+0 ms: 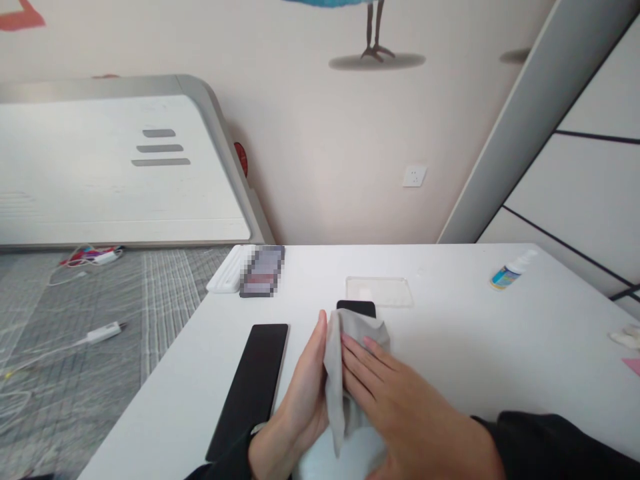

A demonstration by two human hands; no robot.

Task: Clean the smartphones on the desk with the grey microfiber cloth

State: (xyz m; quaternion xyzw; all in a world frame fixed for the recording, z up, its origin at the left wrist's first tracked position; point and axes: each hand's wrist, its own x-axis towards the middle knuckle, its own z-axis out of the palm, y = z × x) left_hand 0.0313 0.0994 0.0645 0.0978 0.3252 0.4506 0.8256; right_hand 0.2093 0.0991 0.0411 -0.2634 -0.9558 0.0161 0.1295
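A grey cleaning cloth [356, 327] is draped over a phone [356, 307], whose black end shows beyond the cloth's far edge. My left hand [306, 393] holds the phone from the left side, thumb pointing up along the cloth; its other fingers are hidden underneath. From the right, my right hand [395, 393] presses the cloth onto the phone with its fingers close together, and its thumb is mostly out of sight at the bottom. Beyond them a clear phone case [380, 292] lies flat on the white table [450, 333].
A long black flat panel [250, 387] lies left of my hands. Farther back are a phone with a blurred screen [263, 270] and a white case [231, 269]. At the right rear lies a small spray bottle [511, 270]. A bed [165, 320] with cables adjoins on the left.
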